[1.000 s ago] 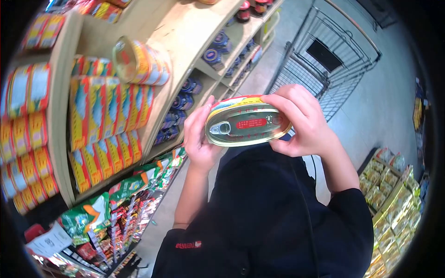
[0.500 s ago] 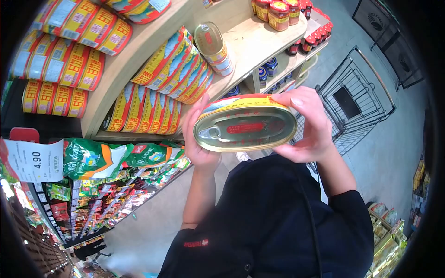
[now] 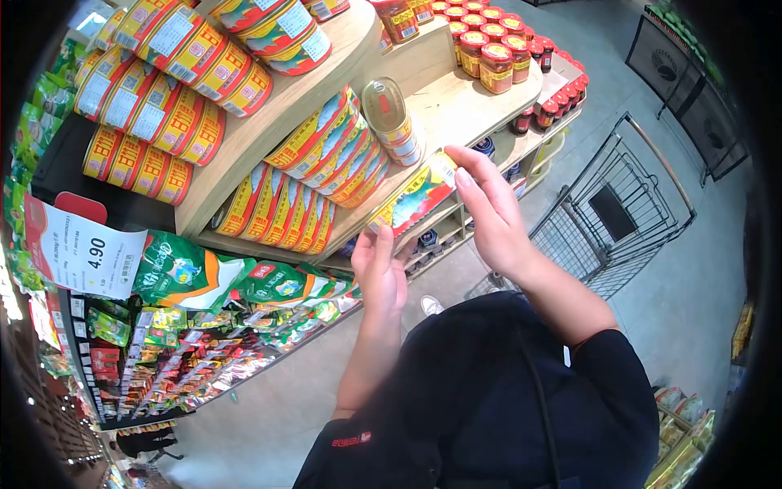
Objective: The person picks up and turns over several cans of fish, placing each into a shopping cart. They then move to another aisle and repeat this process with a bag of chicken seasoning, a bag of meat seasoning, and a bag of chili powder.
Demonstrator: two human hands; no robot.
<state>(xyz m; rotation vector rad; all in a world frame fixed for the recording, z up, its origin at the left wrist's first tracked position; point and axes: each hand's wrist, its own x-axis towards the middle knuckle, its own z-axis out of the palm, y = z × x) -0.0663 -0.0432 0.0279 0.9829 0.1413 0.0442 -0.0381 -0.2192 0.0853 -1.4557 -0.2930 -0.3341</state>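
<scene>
An oval can [image 3: 414, 198] with a yellow and red label is held between my two hands in front of the wooden shelf, its printed side up. My left hand [image 3: 381, 273] grips its lower left end, the thumb on the label. At the upper right end, my right hand [image 3: 487, 208] holds the can with its fingers. Just beyond it, a small stack of similar oval cans [image 3: 389, 114] stands on the shelf, a metal lid on top. Rows of tilted oval cans [image 3: 330, 151] lie to the left of that stack.
Jars [image 3: 495, 67] stand on the shelf [image 3: 444, 81] at the top. A shopping cart [image 3: 611, 212] is on the floor at right. Green packets [image 3: 191, 273] and a price card [image 3: 90, 248] are at left. At lower left, a person [image 3: 145, 442] is far off.
The can has turned from its lid facing me to its labelled side and moved toward the shelf with both hands. The view has shifted, bringing more jars into sight.
</scene>
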